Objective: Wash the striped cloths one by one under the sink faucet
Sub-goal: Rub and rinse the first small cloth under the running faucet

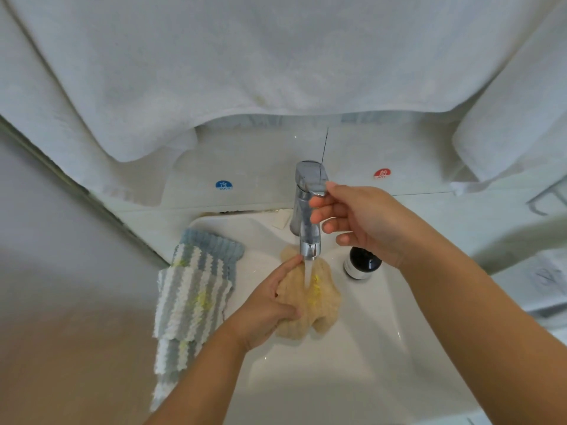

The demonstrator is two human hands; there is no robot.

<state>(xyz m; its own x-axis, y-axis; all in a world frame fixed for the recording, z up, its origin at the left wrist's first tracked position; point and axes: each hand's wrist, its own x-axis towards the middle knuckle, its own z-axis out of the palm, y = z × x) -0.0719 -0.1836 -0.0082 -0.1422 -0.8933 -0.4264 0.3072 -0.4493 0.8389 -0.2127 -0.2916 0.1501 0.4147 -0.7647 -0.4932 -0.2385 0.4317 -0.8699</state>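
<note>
Left hand (270, 305) fingers grip beige cloth (310, 302) under faucet (308, 210) stream, partly hiding it; cloth runs 12-to-6. Right hand (365, 222) fingers loose, index fingertip touching lever. Striped cloths (193, 292) at 9, lower end cut off.

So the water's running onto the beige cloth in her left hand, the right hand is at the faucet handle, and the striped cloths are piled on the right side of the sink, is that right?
Not quite. The striped cloths lie on the left side of the sink, as the head view shows. The rest stands: water runs onto the beige cloth held by the left hand, and the right hand is at the faucet handle.
</note>
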